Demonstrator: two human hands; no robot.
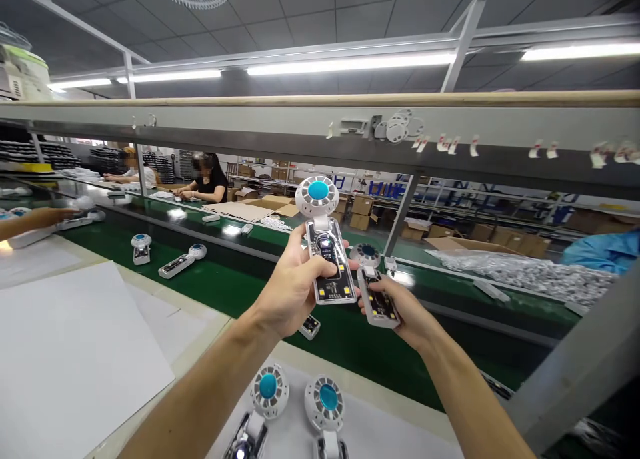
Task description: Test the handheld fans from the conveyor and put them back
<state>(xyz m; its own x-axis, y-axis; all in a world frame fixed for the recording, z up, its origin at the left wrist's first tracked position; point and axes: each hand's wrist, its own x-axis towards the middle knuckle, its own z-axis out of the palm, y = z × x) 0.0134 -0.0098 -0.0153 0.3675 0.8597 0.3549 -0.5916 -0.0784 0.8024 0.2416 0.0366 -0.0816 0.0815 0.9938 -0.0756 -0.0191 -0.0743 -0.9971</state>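
My left hand (pixel 287 282) is wrapped round a small handheld device (pixel 330 285) with a white round vented head, a blue centre disc and an exposed black circuit board. Its thumb presses on the board, where a light glows. My right hand (pixel 407 312) grips a second, similar device (pixel 383 307), lower and to the right; this one's head centre looks dark. Both are held up above the green conveyor belt. Closer to me, two more blue-centred devices lie on the white work surface: one on the left (pixel 270 389), lit, and one on the right (pixel 326 402).
Several similar devices, such as one (pixel 177 264), lie on the green belt (pixel 225 285). White sheets (pixel 75 352) cover the left bench. A co-worker's hand (pixel 55 216) reaches in at left. A metal post (pixel 575 365) stands close at right; a shelf beam (pixel 280 129) runs overhead.
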